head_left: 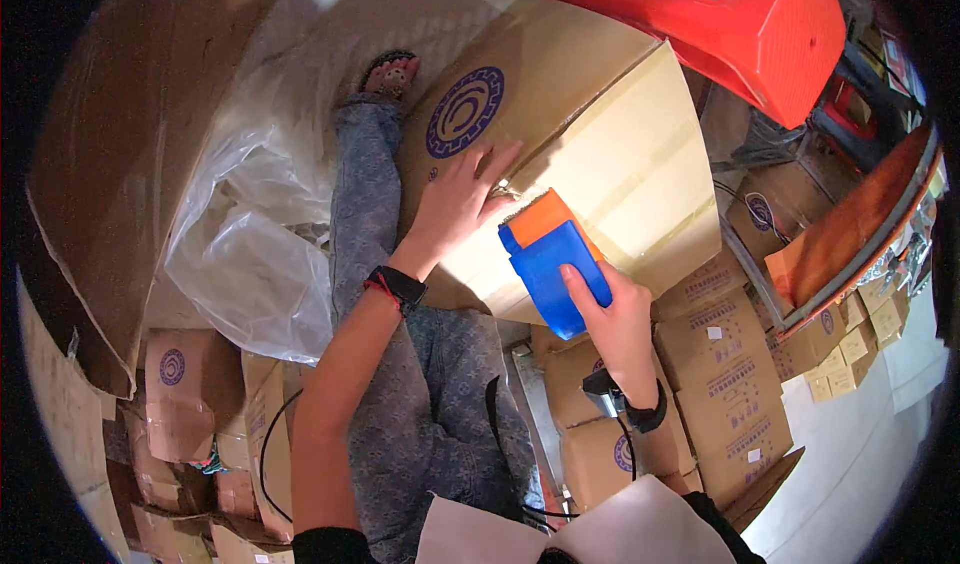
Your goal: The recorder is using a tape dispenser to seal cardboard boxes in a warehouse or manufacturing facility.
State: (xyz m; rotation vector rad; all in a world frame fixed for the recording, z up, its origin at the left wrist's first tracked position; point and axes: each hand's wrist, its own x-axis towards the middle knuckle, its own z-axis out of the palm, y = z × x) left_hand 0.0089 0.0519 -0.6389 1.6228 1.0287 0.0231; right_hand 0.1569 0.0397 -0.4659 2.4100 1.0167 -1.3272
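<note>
A large brown cardboard box (620, 154) with a blue round gear emblem lies in front of me, between and past my legs. My left hand (462, 199) rests on it near a long edge, fingers spread and holding nothing. A small shiny bit shows beside its thumb, too unclear to name. My right hand (615, 314) grips a blue and orange tape dispenser (555, 274), thumb along its blue side. The dispenser's orange end points toward my left hand, over the pale face of the box. Whether it touches the cardboard I cannot tell.
A red plastic stool (770, 34) stands at the far right, beside a chair with an orange seat (850, 229). Crumpled clear plastic (250, 254) lies left of my leg. Several stacked cartons (725, 374) stand at right; more cartons (190, 394) lie at left. Black cables run near both arms.
</note>
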